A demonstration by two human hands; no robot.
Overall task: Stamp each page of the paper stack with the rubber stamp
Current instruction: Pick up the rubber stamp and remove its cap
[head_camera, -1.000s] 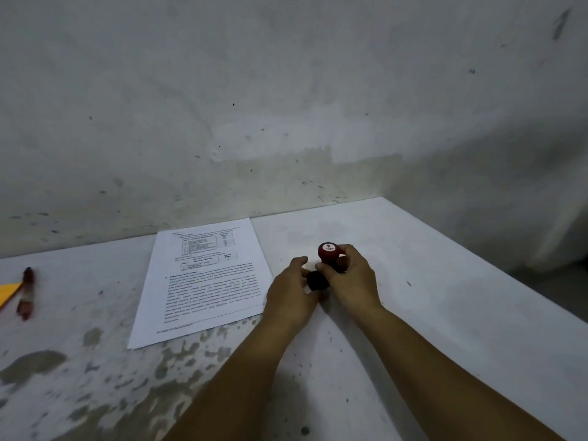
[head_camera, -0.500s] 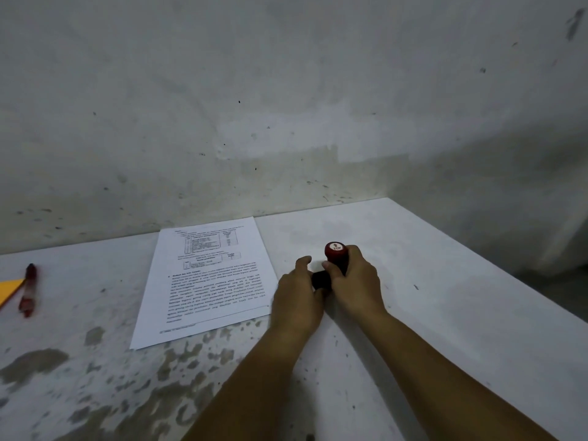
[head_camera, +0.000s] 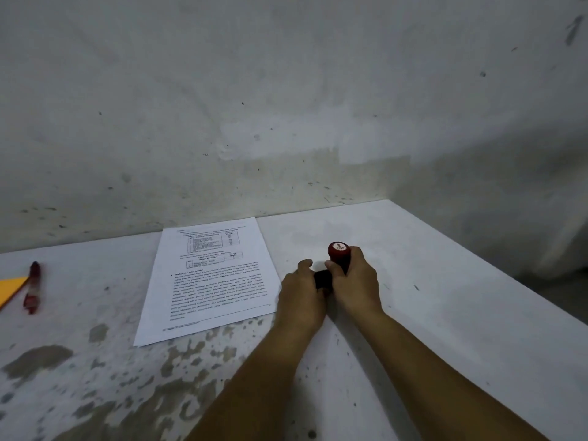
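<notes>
The right hand point(head_camera: 356, 286) has its grip closed around the red handle of the one rubber stamp point(head_camera: 338, 254), which stands nearly upright, its round "TOP" cap pointing up and slightly away. The left hand point(head_camera: 302, 297) curls its grip against the stamp's black base. Both rest on the tabletop point(head_camera: 445, 313) just right of the paper stack point(head_camera: 210, 278), whose long axis runs toward the wall. One red pen point(head_camera: 32, 288) lies far left.

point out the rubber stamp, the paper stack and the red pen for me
rubber stamp point(head_camera: 339, 249): head view, on the round red cap at the handle's top.
paper stack point(head_camera: 216, 281): head view, on the middle of the printed top page.
red pen point(head_camera: 32, 286): head view, on the middle of its barrel.
</notes>
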